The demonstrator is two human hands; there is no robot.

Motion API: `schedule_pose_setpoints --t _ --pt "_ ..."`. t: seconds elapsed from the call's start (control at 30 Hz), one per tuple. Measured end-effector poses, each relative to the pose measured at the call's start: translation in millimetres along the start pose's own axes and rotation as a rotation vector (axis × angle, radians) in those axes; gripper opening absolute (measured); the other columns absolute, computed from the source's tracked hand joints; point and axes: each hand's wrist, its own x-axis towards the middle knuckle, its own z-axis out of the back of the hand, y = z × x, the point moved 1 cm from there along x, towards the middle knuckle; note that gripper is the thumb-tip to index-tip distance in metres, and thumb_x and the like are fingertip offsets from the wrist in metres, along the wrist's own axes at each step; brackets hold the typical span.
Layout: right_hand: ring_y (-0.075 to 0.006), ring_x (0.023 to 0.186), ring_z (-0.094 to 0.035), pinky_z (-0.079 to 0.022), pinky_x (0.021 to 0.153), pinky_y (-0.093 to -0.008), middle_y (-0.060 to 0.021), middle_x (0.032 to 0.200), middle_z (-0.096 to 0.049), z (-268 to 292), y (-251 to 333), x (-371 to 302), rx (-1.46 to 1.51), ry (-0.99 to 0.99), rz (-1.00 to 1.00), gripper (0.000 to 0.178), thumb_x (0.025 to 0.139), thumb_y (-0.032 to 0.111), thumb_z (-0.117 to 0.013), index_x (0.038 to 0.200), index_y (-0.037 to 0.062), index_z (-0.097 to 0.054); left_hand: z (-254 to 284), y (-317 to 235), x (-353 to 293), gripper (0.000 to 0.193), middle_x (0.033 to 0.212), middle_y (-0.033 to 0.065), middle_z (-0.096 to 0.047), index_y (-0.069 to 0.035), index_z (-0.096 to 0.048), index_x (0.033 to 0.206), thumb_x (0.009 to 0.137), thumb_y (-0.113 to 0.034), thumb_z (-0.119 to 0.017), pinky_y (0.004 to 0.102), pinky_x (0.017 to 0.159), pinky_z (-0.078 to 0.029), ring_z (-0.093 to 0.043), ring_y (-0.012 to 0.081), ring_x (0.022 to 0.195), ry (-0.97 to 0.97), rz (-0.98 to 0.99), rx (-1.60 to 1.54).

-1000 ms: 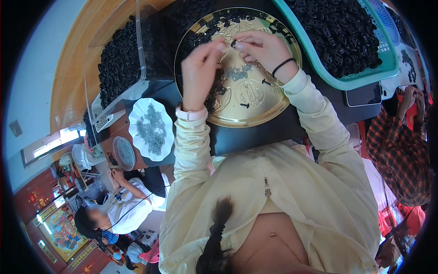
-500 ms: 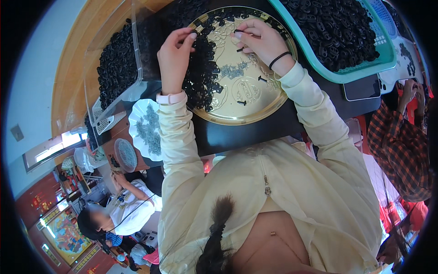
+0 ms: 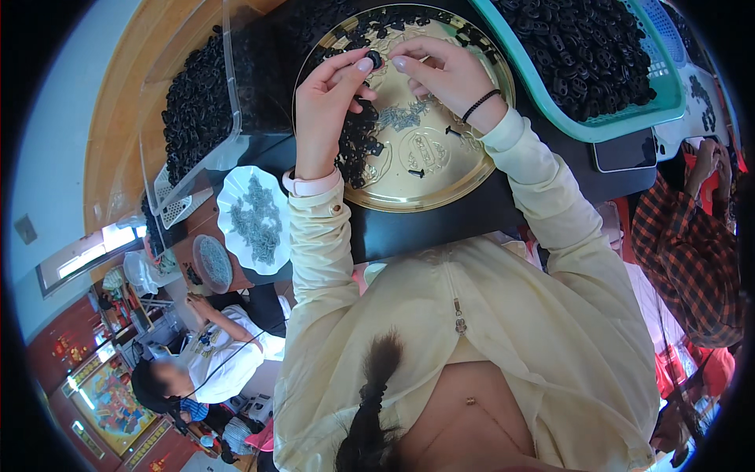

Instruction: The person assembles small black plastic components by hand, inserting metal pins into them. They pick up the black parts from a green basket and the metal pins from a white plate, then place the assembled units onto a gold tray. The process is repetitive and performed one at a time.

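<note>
On gold tray (image 3: 413, 191), black pieces (image 3: 358, 149)

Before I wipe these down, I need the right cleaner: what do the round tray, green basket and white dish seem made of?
Round tray: probably metal or coated plastic, glossy gold with reflections.
Green basket: likely plastic, satin, openwork wall.
White dish: smooth, fluted edge; perhaps plastic, though ceramic is possible.

Glossy metallic tray (image 3: 460, 175), black plastic pieces (image 3: 358, 148)
</note>
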Motion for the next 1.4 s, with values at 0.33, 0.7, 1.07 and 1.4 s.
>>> schedule_pose_setpoints --t 0.33,0.7,1.07,1.4 --pt "-0.0084 0.062 -0.059 -0.048 0.058 -0.0228 -0.0028 0.079 -0.065 -1.4 0.4 -0.6 -0.031 0.025 -0.054 0.025 0.081 0.026 -0.067 0.097 0.0075 -0.067 -4.6 2.2 -4.3 0.024 0.085 0.0015 -0.066 -0.006 -0.065 0.107 0.084 -0.015 -0.065 0.0167 0.055 -0.044 -0.060 0.0057 0.070 -0.002 -0.039 0.100" --pt "-0.0085 0.058 -0.059 -0.048 0.057 -0.0213 -0.0030 0.077 -0.064 0.3 1.1 -0.4 0.013 0.092 -0.076 0.022 0.082 0.022 -0.065 0.095 0.0035 -0.065 -4.5 6.0 -5.6 0.024 0.089 0.0025 -0.066 -0.005 -0.064 0.108 0.085 -0.013 -0.063 0.0174 0.058 -0.046 -0.062 0.0079 0.074 0.018 -0.026 0.119" --pt "-0.0080 0.057 -0.058 -0.047 0.056 -0.0212 -0.0027 0.074 -0.064 0.3 -0.9 -1.8 0.012 0.104 -0.125 0.019 0.080 0.018 -0.063 0.093 0.0039 -0.064 -9.5 9.9 -8.4 0.024 0.089 0.0034 -0.066 -0.005 -0.064 0.108 0.086 -0.014 -0.063 0.0182 0.058 -0.047 -0.062 0.0081 0.075 0.028 -0.005 0.087" --pt "-0.0057 0.061 -0.055 -0.046 0.057 -0.0185 0.0008 0.075 -0.060 6.6 0.1 2.2 0.021 0.039 -0.143 0.020 0.085 0.018 -0.062 0.100 0.0047 -0.063 1.5 10.6 -5.3 0.025 0.091 0.0049 -0.066 -0.003 -0.062 0.109 0.087 -0.016 -0.061 0.0186 0.058 -0.049 -0.062 0.0088 0.076 -0.101 -0.030 -0.019"
